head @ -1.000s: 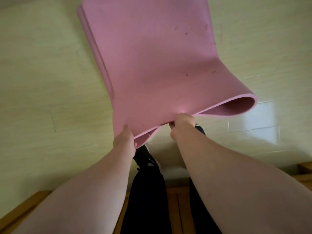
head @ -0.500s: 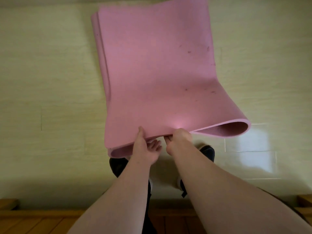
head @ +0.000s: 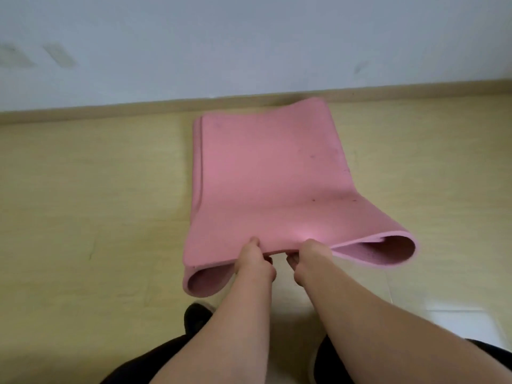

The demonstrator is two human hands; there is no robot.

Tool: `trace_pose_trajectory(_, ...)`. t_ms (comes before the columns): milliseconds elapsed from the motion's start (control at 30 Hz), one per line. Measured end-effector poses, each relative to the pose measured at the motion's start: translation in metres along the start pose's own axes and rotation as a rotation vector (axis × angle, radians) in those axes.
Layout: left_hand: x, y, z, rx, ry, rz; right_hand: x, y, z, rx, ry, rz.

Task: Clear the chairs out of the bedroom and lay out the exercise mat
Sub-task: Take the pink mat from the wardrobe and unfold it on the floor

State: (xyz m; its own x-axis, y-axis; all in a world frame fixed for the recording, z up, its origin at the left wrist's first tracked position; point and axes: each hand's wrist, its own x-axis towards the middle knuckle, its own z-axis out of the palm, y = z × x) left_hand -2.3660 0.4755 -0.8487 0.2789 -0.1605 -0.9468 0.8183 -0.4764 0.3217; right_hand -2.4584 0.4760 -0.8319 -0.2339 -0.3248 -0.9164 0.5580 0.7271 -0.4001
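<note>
A pink exercise mat (head: pixel 266 178), folded in several layers, lies on the pale wood-look floor with its far end close to the wall. Its near edge is lifted off the floor and curls open at both near corners. My left hand (head: pixel 256 260) pinches that near edge with the thumb on top. Just to its right, my right hand (head: pixel 309 257) grips the same edge. No chair is in view.
A white wall (head: pixel 249 45) with a beige skirting board (head: pixel 83 112) runs across the back. Bare floor (head: pixel 83 203) lies on both sides of the mat. My dark shoes (head: pixel 198 317) and black trousers are at the bottom edge.
The view has tilted up and the wall has come into sight. The mat now lies farther out and flatter on the floor. My left hand has shifted right, close to my right hand.
</note>
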Motion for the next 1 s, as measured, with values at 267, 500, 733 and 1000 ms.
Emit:
trace_pose_trajectory(267,-0.019,0.022,-0.046,0.028,-0.001,0.032,-0.049,0.007,-0.047,-1.192,0.051,-0.557)
trace_pose_trajectory(500,-0.006,0.013,-0.05,-0.124,-0.036,0.092,-0.058,0.008,-0.016,-1.725,-0.109,-1.069)
trace_pose_trajectory(733,-0.003,0.012,-0.056,-0.112,-0.036,0.074,-0.034,0.028,-0.01,-1.948,-0.237,-0.98)
trace_pose_trajectory(1000,-0.004,0.006,-0.06,-0.071,-0.103,0.145,-0.033,0.028,-0.019,-1.928,-0.231,-1.066)
